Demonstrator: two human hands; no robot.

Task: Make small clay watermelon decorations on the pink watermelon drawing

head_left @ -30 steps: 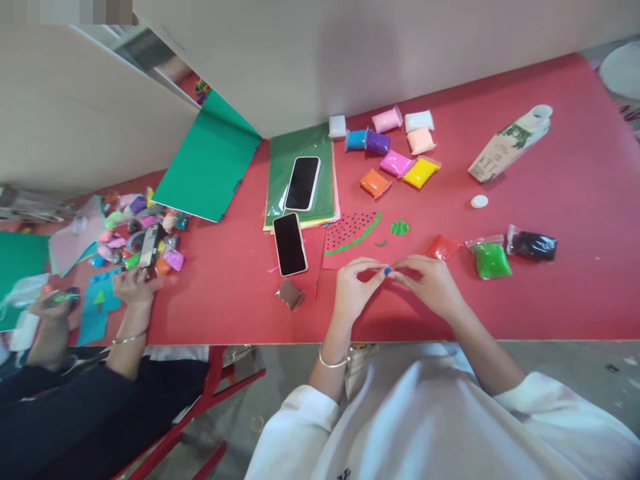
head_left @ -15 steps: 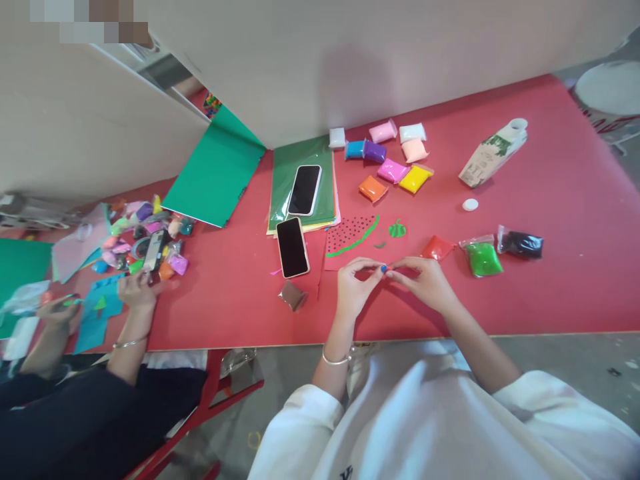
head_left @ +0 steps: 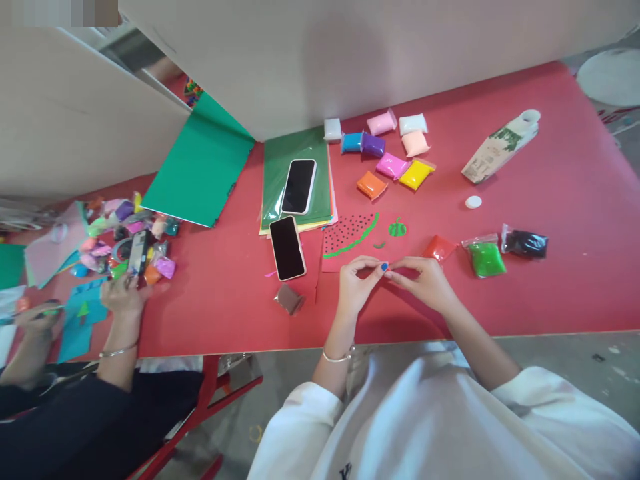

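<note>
No writing is legible anywhere; the tipped carton (head_left: 500, 148) at 2 o'clock shows only a green leafy print, with its white cap (head_left: 473, 201) lying loose beside it. The left hand (head_left: 356, 288) and right hand (head_left: 425, 282) meet fingertip to fingertip low on the red counter (head_left: 575, 267), together pinching a small blue bit of clay (head_left: 385, 267); they hold the same pose as a second ago, and only the view has drifted slightly. Just above them, at 12 o'clock, lies the watermelon-slice picture (head_left: 350, 235). Two phones (head_left: 287, 247) lie at 11 o'clock, one on the counter and one on the green sheets. Eight clay packets (head_left: 395, 165) cluster further up, three more sit at 3 o'clock, the green packet (head_left: 484, 259) in the middle, and one brown packet (head_left: 289, 298) lies at 9 o'clock. Far left, another person's hand (head_left: 117, 297) rests by a pile of packets.
</note>
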